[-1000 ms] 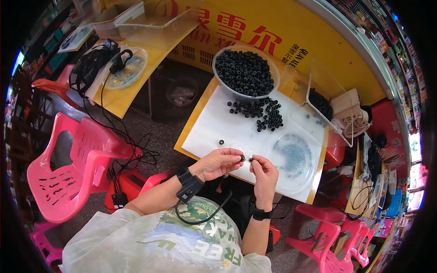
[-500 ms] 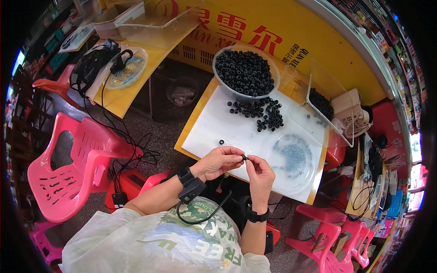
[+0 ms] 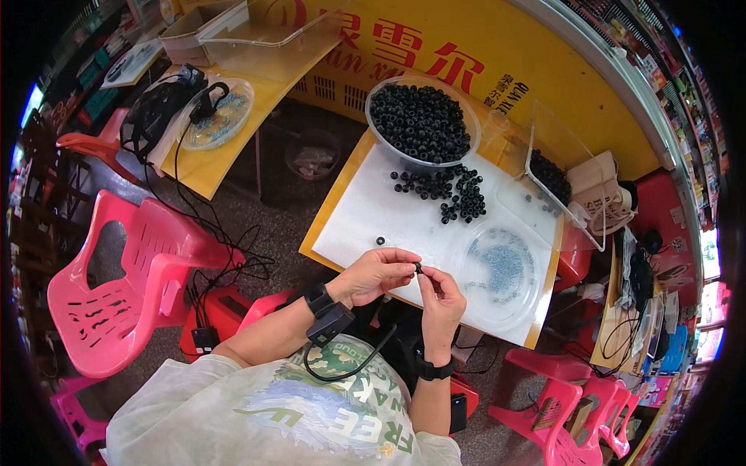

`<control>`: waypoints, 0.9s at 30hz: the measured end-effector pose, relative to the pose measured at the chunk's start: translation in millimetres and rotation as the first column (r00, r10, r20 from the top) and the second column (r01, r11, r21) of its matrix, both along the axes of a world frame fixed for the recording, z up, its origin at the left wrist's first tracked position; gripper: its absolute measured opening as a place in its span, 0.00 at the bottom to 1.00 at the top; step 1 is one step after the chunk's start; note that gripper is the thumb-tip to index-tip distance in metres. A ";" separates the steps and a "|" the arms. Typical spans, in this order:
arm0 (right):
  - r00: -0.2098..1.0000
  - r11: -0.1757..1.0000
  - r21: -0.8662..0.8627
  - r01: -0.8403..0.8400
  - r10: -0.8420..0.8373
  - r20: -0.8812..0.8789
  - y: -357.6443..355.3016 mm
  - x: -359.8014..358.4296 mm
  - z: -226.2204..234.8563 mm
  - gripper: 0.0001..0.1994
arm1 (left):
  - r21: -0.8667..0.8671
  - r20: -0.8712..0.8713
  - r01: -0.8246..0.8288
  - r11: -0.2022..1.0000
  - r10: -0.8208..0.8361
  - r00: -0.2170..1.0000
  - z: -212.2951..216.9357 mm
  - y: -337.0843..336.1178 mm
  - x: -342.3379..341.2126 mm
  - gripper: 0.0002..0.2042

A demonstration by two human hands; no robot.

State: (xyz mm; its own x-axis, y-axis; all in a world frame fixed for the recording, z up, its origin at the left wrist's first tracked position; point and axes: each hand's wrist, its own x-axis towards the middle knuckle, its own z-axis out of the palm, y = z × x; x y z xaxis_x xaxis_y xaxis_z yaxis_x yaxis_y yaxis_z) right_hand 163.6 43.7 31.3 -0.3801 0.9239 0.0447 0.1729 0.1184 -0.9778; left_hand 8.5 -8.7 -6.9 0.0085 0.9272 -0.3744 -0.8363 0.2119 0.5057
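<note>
My left hand pinches a small black ring-shaped part between thumb and fingertips, above the near edge of the white-topped table. Against it, from the right, come the closed fingertips of my right hand; what they hold, if anything, is too small to make out. One loose black ring lies on the white sheet beyond my left hand. Farther back, a pile of the same rings spills in front of a clear round tub heaped with more. A clear shallow dish with tiny pale-blue pieces sits to the right.
At the table's right edge stands a tilted clear bin with black parts inside. A second yellow table at far left carries cables and another dish. Pink chairs stand left and right; black cables trail on the floor.
Both hands stay together at nearly the same spot. My right hand has shifted slightly left, and the black ring has turned a little between the fingertips.
</note>
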 end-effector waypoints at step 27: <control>0.929 0.930 -0.020 -0.368 0.366 -0.056 7.3 20.2 -4.6 0.14 | 0.177 0.102 0.275 0.945 -0.296 0.950 -5.2 -1.4 -10.4 0.31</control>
State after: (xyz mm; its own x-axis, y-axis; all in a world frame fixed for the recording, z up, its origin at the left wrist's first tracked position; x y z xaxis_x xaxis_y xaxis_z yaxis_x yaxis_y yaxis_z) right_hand 183.8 50.9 26.7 -0.6909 0.7214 0.0475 0.0734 0.1354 -0.9881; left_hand -1.9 -10.0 -12.1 0.3191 0.9262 -0.2011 -0.8112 0.3766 0.4473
